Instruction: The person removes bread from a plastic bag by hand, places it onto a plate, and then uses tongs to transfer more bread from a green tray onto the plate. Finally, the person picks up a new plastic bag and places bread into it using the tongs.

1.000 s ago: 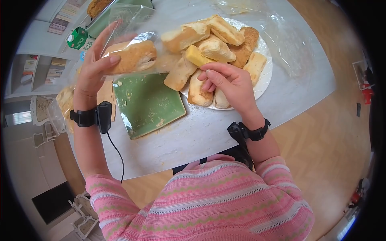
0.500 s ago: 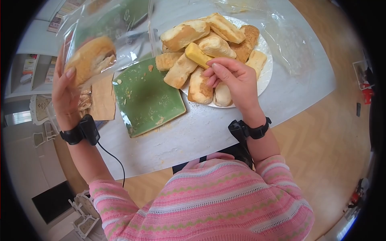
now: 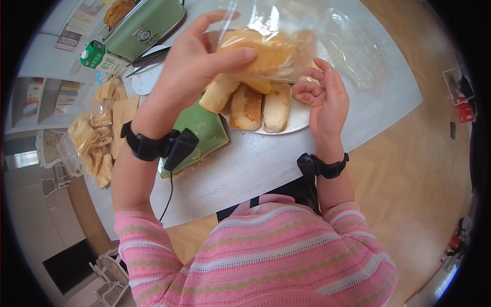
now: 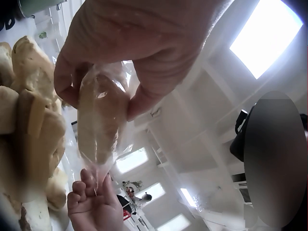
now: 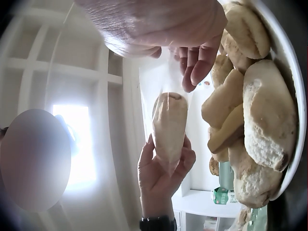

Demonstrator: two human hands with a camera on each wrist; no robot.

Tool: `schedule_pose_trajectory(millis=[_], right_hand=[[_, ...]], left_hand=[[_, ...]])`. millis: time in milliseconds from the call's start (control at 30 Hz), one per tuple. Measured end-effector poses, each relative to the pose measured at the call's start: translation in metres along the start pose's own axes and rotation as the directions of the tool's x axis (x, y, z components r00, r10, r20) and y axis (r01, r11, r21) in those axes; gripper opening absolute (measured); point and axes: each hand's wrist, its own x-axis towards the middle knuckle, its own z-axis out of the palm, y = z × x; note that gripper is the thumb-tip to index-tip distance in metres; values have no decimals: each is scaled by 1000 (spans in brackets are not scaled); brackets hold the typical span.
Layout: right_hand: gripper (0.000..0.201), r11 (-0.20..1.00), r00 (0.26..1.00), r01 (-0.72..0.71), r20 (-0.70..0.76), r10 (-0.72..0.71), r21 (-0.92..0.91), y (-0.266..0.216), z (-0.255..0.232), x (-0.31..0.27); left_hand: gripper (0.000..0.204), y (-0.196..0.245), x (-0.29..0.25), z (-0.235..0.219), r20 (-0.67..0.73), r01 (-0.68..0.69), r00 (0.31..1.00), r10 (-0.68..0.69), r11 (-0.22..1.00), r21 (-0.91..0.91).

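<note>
In the head view my left hand (image 3: 197, 56) holds a bread roll (image 3: 263, 53) in a clear plastic bag (image 3: 302, 25), above a white plate heaped with bread. Thumb on one side and fingers on the other grip the wrapped roll (image 4: 98, 118) in the left wrist view. My right hand (image 3: 330, 100) is at the bag's near right end, its thumb and fingertips pinching the gathered plastic. Below the roll, several bread pieces (image 3: 245, 107) and a yellow piece (image 5: 228, 127) lie on the plate (image 5: 291, 55). The bag and left hand hide much of the heap.
A green square plate (image 3: 207, 125) with crumbs lies partly under my left forearm. Farther left are a bag of bread pieces (image 3: 94, 135), a milk carton (image 3: 102, 59), dark tongs (image 3: 146, 61) and a green toaster (image 3: 148, 30). Crumpled clear plastic (image 3: 360, 53) lies at the right.
My left hand first swung left with the bagged roll, then came right over the heaped plate. My right hand moved slightly right, turned over, and now pinches the bag's end.
</note>
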Motion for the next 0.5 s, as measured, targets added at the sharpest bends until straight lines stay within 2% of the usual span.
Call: schedule_pose_trajectory(millis=[100, 133, 167, 200, 300, 367, 400, 467, 500], right_hand=[[38, 999, 1000, -6, -10, 5, -53, -3, -6, 4], [38, 998, 1000, -5, -14, 5, -55, -2, -9, 6], [38, 991, 1000, -16, -26, 13, -131, 0, -11, 9], [38, 979, 999, -28, -38, 20, -204, 2, -12, 10], [38, 965, 998, -25, -56, 11, -261, 5, -13, 12], [38, 948, 998, -11, -65, -10, -317, 5, -13, 12], [39, 928, 997, 5, -69, -33, -373, 4, -13, 12], [37, 913, 997, -2, -75, -32, -408, 3, -12, 10], [35, 896, 996, -5, -80, -35, -443, 3, -11, 10]], left_hand=[[67, -10, 12, 15, 1, 52, 999, -52, 994, 95], [66, -11, 15, 18, -10, 106, 994, -105, 988, 112], [65, -11, 17, 21, -23, 159, 987, -157, 979, 129], [65, -12, 18, 23, -20, 159, 987, -157, 979, 130], [60, -16, 19, 25, -67, 141, 989, -130, 972, 190], [47, -20, 20, 23, -123, 113, 989, -87, 967, 226], [47, -21, 20, 22, -123, 117, 988, -90, 967, 227], [31, -22, 21, 20, -217, 82, 976, -26, 964, 254], [31, -23, 21, 20, -218, 84, 976, -27, 963, 255]])
